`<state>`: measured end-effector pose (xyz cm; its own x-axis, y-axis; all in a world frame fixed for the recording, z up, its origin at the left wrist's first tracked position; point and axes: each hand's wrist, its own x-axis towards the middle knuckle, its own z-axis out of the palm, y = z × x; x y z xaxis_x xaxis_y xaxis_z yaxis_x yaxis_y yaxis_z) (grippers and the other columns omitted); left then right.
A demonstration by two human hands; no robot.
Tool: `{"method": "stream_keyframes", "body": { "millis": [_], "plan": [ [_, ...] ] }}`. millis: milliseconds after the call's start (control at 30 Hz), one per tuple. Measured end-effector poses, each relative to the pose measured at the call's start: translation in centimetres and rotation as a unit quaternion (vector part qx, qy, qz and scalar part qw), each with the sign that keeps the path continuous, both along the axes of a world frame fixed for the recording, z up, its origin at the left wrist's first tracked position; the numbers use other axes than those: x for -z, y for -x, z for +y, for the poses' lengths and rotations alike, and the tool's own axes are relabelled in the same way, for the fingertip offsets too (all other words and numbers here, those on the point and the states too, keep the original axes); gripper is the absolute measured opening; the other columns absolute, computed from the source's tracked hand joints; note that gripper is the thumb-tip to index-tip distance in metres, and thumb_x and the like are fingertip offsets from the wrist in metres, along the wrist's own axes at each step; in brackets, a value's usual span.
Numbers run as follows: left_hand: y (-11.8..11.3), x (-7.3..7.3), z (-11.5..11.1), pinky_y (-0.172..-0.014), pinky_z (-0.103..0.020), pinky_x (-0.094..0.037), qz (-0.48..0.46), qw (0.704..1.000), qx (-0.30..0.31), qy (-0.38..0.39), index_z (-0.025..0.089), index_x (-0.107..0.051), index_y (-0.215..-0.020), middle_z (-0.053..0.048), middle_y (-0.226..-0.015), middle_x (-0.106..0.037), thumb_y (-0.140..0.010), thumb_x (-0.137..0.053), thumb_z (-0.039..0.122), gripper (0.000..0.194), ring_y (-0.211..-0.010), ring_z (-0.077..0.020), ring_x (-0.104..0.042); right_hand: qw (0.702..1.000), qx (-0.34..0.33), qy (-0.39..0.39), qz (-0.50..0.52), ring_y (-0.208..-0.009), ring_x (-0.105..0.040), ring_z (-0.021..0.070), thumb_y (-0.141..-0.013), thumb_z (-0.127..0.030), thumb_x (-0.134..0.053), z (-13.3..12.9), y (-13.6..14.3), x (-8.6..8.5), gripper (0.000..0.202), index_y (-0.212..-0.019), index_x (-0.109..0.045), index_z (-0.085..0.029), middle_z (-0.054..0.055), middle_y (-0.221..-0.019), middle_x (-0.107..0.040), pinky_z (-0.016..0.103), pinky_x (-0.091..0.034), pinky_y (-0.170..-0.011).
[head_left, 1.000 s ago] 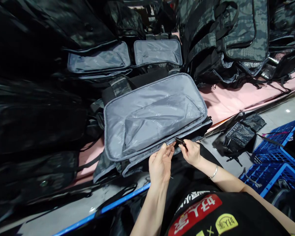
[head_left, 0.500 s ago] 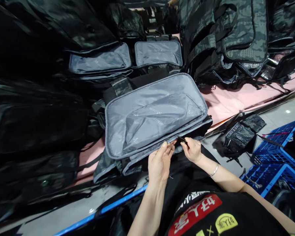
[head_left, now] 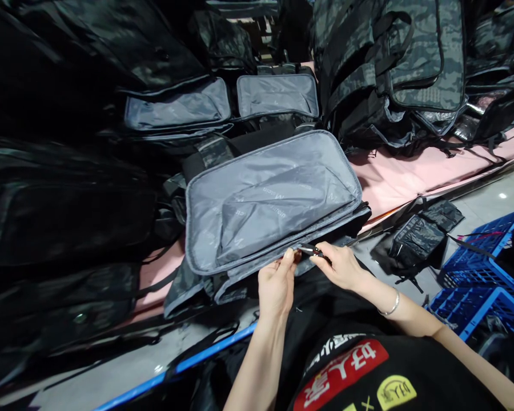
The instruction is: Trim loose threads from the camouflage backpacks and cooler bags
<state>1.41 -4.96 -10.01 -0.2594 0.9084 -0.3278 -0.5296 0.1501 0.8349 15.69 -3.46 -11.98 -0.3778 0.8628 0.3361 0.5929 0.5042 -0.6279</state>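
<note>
A camouflage backpack lies with its grey lining (head_left: 278, 200) facing up in front of me. My left hand (head_left: 277, 279) pinches the near edge of the backpack, fingertips on its grey seam. Held in my right hand (head_left: 338, 264) is a pair of thread snips (head_left: 310, 250), black with short metal blades. The blades point left and come close to my left fingertips at the seam. Whether they touch the fabric or a thread, I cannot tell.
Other camouflage backpacks (head_left: 428, 57) crowd the back and left. Pink sheeting (head_left: 411, 174) covers the bench. A backpack (head_left: 420, 237) lies on the floor at right, beside blue crates (head_left: 475, 257). A blue bar (head_left: 214, 348) runs along the near left.
The snips have swung from pointing up at the seam to pointing left, toward my left fingertips. My right hand has shifted slightly down and right. My left hand stays at the edge.
</note>
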Motion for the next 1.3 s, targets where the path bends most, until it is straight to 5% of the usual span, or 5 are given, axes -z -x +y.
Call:
{"method": "stream_keyframes", "body": {
  "millis": [267, 1033, 1300],
  "plan": [
    [-0.2, -0.1, -0.1, -0.087, -0.038, -0.047, 0.025, 1.0, 0.004, -0.018, 0.014, -0.068, -0.068, -0.003, -0.074, -0.068, -0.055, -0.08, 0.033, 0.026, -0.075, -0.0158, -0.062, 0.995, -0.037, 0.002, -0.087, -0.064, -0.059, 0.0117, -0.094, -0.036, -0.036, 0.9, -0.5, -2.1, 0.026, -0.084, -0.053, -0.018, 0.002, -0.074, -0.065, 0.023, -0.028, -0.055],
    [0.2, 0.2, -0.2, -0.088, -0.035, -0.046, 0.024, 1.0, 0.009, -0.009, 0.013, -0.067, -0.071, -0.005, -0.078, -0.068, -0.054, -0.08, 0.032, 0.028, -0.078, -0.0157, -0.062, 0.997, -0.044, 0.001, -0.068, -0.063, -0.058, 0.0122, -0.093, -0.037, -0.039, 1.2, -0.7, -1.8, 0.026, -0.084, -0.055, -0.019, 0.002, -0.073, -0.064, 0.023, -0.029, -0.055],
    [0.9, -0.5, -0.1, -0.092, -0.042, -0.044, 0.015, 0.999, 0.024, -0.014, 0.012, -0.068, -0.07, -0.009, -0.078, -0.069, -0.06, -0.077, 0.033, 0.025, -0.084, -0.0231, -0.066, 0.995, -0.017, 0.042, 0.09, -0.062, -0.054, 0.0115, -0.092, -0.035, -0.037, 0.7, -1.6, -0.8, 0.025, -0.086, -0.055, -0.018, 0.001, -0.072, -0.06, 0.022, -0.035, -0.058]
  ]
}}
